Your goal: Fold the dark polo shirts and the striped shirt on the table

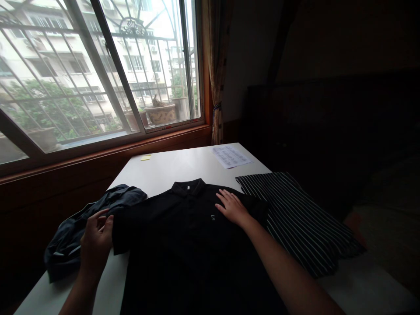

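A black polo shirt (187,236) lies spread out on the white table, collar toward the window, with a small light logo on its chest. At the end of its left-side sleeve is my left hand (97,234), fingers curled and the thumb close to the index finger in a pinch on the sleeve's hem. My right hand (232,206) rests flat on the shirt near the other shoulder, its fingers outstretched. The lower part of the shirt runs out of the bottom of the view.
A crumpled dark blue-grey garment (70,234) lies at the left edge of the white table (170,164). On the right is a folded striped garment (295,214). Printed sheets (232,156) and a yellow sticky note (145,157) lie at the far end, below the window (131,65).
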`<state>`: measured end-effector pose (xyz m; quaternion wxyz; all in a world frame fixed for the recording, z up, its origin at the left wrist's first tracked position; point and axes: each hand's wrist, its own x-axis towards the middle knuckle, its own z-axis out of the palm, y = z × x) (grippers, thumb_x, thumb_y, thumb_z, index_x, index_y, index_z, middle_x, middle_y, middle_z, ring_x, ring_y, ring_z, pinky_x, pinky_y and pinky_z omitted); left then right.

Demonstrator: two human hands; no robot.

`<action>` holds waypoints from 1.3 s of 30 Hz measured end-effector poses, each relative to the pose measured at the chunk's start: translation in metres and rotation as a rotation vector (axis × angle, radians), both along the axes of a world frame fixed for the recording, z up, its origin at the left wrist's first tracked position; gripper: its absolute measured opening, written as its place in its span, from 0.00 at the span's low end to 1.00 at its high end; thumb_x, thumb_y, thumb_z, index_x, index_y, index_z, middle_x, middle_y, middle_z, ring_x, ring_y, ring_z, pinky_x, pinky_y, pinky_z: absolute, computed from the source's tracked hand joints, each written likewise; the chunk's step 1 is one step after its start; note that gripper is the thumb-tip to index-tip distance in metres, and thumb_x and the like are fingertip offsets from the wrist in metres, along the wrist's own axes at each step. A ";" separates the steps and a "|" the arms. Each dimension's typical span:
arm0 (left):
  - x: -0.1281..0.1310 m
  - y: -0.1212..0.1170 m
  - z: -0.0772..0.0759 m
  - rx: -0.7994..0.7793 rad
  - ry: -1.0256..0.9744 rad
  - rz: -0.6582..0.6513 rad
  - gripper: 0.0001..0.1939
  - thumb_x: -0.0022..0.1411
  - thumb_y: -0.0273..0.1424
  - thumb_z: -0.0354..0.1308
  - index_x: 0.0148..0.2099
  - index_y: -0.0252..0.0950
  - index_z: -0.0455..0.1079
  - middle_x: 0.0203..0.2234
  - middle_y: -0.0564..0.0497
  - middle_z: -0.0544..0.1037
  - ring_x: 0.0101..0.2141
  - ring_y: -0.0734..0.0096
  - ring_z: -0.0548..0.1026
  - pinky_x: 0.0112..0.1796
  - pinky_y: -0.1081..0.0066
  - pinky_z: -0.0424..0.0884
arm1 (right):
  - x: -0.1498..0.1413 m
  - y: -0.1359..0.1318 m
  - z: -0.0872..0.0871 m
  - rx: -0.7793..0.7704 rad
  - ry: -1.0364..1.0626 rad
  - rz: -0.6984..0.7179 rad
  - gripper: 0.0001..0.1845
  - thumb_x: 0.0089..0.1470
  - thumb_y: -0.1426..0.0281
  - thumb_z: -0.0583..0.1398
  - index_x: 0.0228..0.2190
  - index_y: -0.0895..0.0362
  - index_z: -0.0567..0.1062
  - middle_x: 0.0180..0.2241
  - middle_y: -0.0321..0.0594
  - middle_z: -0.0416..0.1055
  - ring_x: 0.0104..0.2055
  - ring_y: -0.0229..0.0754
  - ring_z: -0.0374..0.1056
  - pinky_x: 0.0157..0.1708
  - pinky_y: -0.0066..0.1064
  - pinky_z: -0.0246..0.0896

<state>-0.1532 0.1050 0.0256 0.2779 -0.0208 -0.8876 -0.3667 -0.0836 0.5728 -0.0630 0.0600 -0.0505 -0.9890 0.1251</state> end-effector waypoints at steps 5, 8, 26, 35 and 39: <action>0.003 0.005 -0.004 0.004 0.026 -0.052 0.23 0.64 0.45 0.54 0.58 0.41 0.67 0.41 0.48 0.74 0.39 0.61 0.76 0.39 0.64 0.75 | 0.000 -0.001 0.000 0.004 0.002 -0.008 0.35 0.66 0.51 0.47 0.66 0.55 0.60 0.71 0.42 0.48 0.72 0.47 0.41 0.70 0.43 0.34; -0.002 0.002 -0.009 0.001 0.020 -0.047 0.24 0.64 0.45 0.53 0.58 0.41 0.67 0.41 0.48 0.74 0.38 0.61 0.76 0.40 0.63 0.75 | 0.000 -0.001 0.001 0.011 -0.001 -0.012 0.34 0.66 0.52 0.47 0.66 0.55 0.61 0.71 0.43 0.48 0.72 0.47 0.42 0.70 0.44 0.35; -0.009 -0.021 -0.031 0.061 -0.116 0.060 0.39 0.54 0.54 0.59 0.62 0.37 0.63 0.48 0.43 0.70 0.36 0.59 0.76 0.46 0.52 0.74 | -0.042 -0.206 0.046 -0.041 0.160 0.650 0.34 0.63 0.53 0.56 0.64 0.58 0.63 0.69 0.49 0.53 0.70 0.53 0.50 0.67 0.48 0.46; -0.005 -0.028 -0.040 0.283 -0.342 -0.201 0.38 0.46 0.50 0.69 0.56 0.38 0.68 0.34 0.50 0.77 0.38 0.56 0.78 0.41 0.57 0.77 | -0.080 -0.253 0.031 -0.151 0.207 0.720 0.22 0.66 0.60 0.55 0.56 0.55 0.72 0.56 0.45 0.73 0.59 0.49 0.66 0.62 0.47 0.57; 0.004 -0.025 -0.040 0.381 -0.286 -0.349 0.34 0.50 0.45 0.68 0.58 0.39 0.67 0.37 0.51 0.76 0.39 0.60 0.79 0.45 0.58 0.77 | -0.095 -0.255 0.038 -0.202 0.236 0.622 0.17 0.65 0.66 0.56 0.53 0.53 0.75 0.52 0.42 0.74 0.50 0.46 0.70 0.53 0.39 0.67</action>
